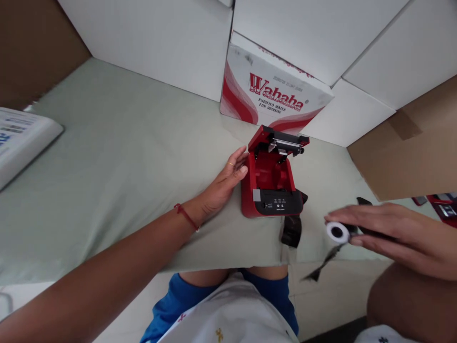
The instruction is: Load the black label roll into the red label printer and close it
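Observation:
A small red thermal printer stands on the cloth-covered table with its lid tilted up, so its red roll compartment shows. My left hand grips the printer's left side near the lid hinge, thumb on the edge and fingers partly hidden behind it. Off to the right of the printer, my right hand pinches a small paper roll whose white end with a dark hole faces me. A twisted dark strip dangles from the roll, blurred. In front of the printer, a black shiny curled piece lies near the table edge.
Behind the printer, a red and white Wahaha water carton leans by white panels. A white package sits at the far left. Brown cardboard walls the right side, with red and dark items beyond.

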`<state>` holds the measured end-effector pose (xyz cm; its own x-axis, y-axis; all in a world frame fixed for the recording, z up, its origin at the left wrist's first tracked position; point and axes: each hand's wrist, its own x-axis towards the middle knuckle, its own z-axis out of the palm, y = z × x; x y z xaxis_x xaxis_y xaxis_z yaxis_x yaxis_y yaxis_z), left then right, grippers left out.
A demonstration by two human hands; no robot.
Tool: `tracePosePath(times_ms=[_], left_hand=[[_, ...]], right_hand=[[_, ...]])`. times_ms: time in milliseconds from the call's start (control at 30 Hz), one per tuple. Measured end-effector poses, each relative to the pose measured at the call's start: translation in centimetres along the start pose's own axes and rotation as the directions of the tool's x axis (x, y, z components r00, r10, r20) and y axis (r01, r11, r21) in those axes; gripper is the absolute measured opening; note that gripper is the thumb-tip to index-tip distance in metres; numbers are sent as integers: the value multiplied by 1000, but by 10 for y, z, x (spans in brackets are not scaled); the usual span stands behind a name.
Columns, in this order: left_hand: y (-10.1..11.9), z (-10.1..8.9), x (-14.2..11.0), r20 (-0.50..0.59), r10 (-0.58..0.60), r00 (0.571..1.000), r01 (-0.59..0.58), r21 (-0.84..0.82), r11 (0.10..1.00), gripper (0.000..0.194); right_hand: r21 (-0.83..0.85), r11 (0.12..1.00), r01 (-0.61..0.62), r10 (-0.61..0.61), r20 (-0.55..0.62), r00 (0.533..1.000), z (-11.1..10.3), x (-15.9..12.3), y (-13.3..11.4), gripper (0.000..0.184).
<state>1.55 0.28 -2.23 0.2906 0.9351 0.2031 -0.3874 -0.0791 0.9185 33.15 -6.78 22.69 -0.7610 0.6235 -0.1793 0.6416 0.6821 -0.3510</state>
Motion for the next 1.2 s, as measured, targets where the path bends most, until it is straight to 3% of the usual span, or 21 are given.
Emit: tracePosePath(times_ms=[67, 167, 333, 500, 600, 667, 800, 967, 1033, 1100, 1133, 1200], left_hand=[[1, 1, 0, -15, -11, 1000, 11, 0, 1000, 69], [4, 3, 0, -34, -26, 999, 25, -24, 999, 65], [8, 6, 2, -55, -35, 998, 32, -45, 998, 68], [11, 8, 1, -50, -30, 998, 27, -55, 998, 67], [12, 9, 1, -37, -37, 999, 35, -66, 997, 63], [12, 8, 1, -32, -34, 999, 32, -59, 998, 62], [9, 6, 2, -36, -22, 999, 21, -19, 1000, 61], [5, 4, 4, -34, -8, 999, 7, -22, 1000, 59], [5, 4, 4, -34, 2, 999, -3, -28, 1000, 58], [5, 4, 4, -32, 3, 999, -4, -30, 1000, 59], [6, 4, 3, -29, -1, 1000, 0, -30, 1000, 60], [6, 4, 3, -25, -15, 1000, 15, -27, 1000, 62]], right_hand=[[0, 1000, -19, 19, -80, 997, 2, 36, -10, 43], [-54, 991, -123, 115, -134, 984, 21, 89, -13, 38], [-185, 942, -279, 284, -2, 959, 42, 145, -7, 31], [-261, 912, -317, 379, 237, 895, 38, 179, -4, 25], [-302, 912, -279, 381, 366, 849, 38, 192, -2, 19], [-308, 917, -255, 368, 406, 836, 39, 197, 0, 20], [-286, 926, -245, 346, 391, 853, 42, 197, 7, 23], [51, 918, -393, 378, 183, 907, 41, 170, 13, 38], [151, 918, -367, 364, 49, 930, 38, 154, 8, 39], [182, 936, -301, 331, -166, 929, 36, 138, 1, 33], [193, 941, -277, 326, -307, 894, 35, 133, -1, 30], [202, 944, -262, 331, -590, 736, 38, 127, 0, 31]])
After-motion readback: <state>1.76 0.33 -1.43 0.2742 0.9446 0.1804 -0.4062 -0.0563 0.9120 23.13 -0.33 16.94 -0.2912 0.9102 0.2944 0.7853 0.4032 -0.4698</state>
